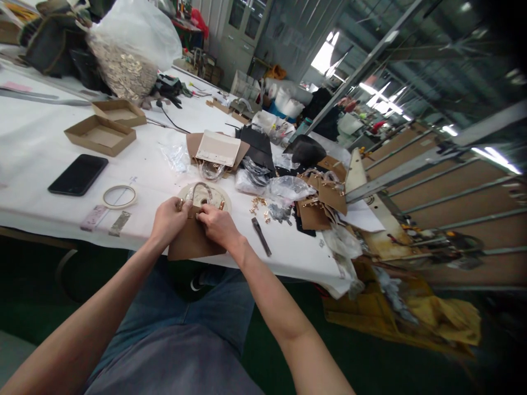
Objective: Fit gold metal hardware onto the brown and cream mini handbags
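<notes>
Both hands are at the top edge of a brown panel (192, 241), at the near edge of the white table. A curved handle in clear wrap (208, 191), with gold-coloured metal at its ends, stands up from that edge. My left hand (171, 218) is closed on the panel's upper left, thumb toward the middle. My right hand (218, 224) pinches the same edge just to the right. What lies between the fingertips is too small to make out. Under the handle is a round cream disc (225, 198). Small gold-coloured metal pieces (257, 203) lie right of it.
A dark flat tool (261, 237) lies right of my right hand. To the left are a tape roll (119, 196), a black phone (78, 174) and open cardboard boxes (100, 135). More brown panels (317, 206), plastic bags and a bulging clear sack (127, 66) stand farther off.
</notes>
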Tool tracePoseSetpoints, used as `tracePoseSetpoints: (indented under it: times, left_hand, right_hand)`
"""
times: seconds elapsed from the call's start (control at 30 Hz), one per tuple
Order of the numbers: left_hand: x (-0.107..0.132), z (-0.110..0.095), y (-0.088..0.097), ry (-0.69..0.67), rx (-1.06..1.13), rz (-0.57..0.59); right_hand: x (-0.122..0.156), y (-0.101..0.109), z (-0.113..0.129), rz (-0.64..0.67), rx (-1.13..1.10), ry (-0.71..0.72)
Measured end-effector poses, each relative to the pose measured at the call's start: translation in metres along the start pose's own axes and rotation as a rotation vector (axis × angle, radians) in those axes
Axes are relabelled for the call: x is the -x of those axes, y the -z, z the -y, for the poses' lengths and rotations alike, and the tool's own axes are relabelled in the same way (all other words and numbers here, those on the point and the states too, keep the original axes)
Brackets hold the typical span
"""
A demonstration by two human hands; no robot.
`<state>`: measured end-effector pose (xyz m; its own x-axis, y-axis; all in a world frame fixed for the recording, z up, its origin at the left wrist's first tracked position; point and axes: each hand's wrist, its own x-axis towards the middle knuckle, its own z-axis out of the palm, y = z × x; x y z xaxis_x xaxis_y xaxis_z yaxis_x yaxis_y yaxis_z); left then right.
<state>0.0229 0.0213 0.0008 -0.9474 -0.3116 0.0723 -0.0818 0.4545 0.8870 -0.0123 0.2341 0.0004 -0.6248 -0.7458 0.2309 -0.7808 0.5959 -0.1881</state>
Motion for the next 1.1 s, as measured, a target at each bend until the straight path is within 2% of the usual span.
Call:
tracePoseSetpoints:
  times: [0.07, 0.13, 0.2, 0.27, 0.33, 0.47, 0.57, 0.63, 0.77, 0.9, 1.03, 1.1]
  left_hand:
    - [0.001, 0.001, 0.009, -0.001, 0.051, -0.003]
    - [0.001, -0.001, 0.022, -0.024, 0.098, -0.018]
    - [0.002, -0.006, 0.035, -0.058, 0.126, -0.013]
    - [0.007, -0.015, 0.044, -0.083, 0.130, 0.011]
    - [0.015, -0.025, 0.047, -0.109, 0.119, 0.024]
    - [0.039, -0.048, 0.042, -0.169, 0.072, -0.012]
    - [0.054, -0.060, 0.040, -0.147, 0.038, -0.026]
    - [0.061, -0.061, 0.041, -0.131, 0.028, -0.008]
    - [0.065, -0.052, 0.042, -0.162, 0.012, -0.003]
    - [0.072, -0.044, 0.045, -0.141, 0.017, -0.013]
    - [0.084, -0.050, 0.051, -0.095, 0.023, 0.023]
    - [0.089, -0.055, 0.053, -0.103, 0.024, 0.033]
  right_hand:
    - [0.006, 0.009, 0.001, -0.089, -0.149, 0.013]
    - [0.014, 0.019, 0.004, -0.255, -0.299, -0.020]
    - [0.021, 0.029, 0.008, -0.427, -0.378, -0.124]
    - [0.024, 0.039, 0.012, -0.529, -0.380, -0.249]
    - [0.023, 0.050, 0.012, -0.495, -0.346, -0.326]
    - [0.020, 0.076, 0.004, -0.249, -0.334, -0.343]
    - [0.022, 0.091, 0.000, -0.226, -0.422, -0.323]
    - [0.025, 0.097, 0.002, -0.192, -0.531, -0.306]
    - [0.033, 0.098, 0.010, -0.134, -0.692, -0.361]
    - [0.039, 0.100, 0.019, -0.103, -0.882, -0.323]
    - [0.044, 0.104, 0.025, -0.034, -0.886, -0.237]
    - [0.046, 0.103, 0.026, -0.039, -0.861, -0.195]
